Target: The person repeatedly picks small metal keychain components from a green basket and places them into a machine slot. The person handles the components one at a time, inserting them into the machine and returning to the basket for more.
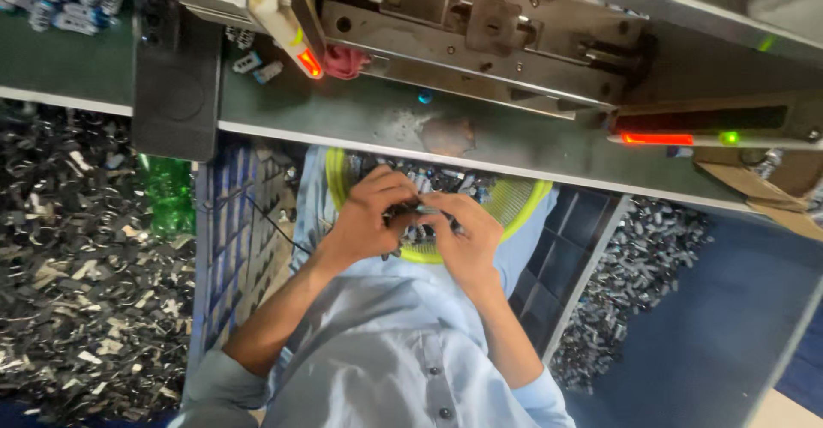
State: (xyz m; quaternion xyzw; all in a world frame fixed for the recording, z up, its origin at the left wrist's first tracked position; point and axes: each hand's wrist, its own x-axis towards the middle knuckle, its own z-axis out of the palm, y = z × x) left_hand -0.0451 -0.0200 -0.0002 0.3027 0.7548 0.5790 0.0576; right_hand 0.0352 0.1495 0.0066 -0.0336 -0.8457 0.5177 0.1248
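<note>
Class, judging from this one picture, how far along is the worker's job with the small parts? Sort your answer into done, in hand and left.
Done: small finished-looking parts lie heaped on the green bench, though who put them there cannot be told. In hand: the left hand and right hand meet on one small dark part above a yellow-rimmed basket. Left: the basket holds more parts, and piles lie below.

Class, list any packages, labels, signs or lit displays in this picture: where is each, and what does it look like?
Red light: machine's left corner, small glowing patch.
Light bar: right of bench, thin red strip with a green dot.
Cardboard box: right edge, brown, open flap.
Green bottle: under bench, left, plastic.
</note>
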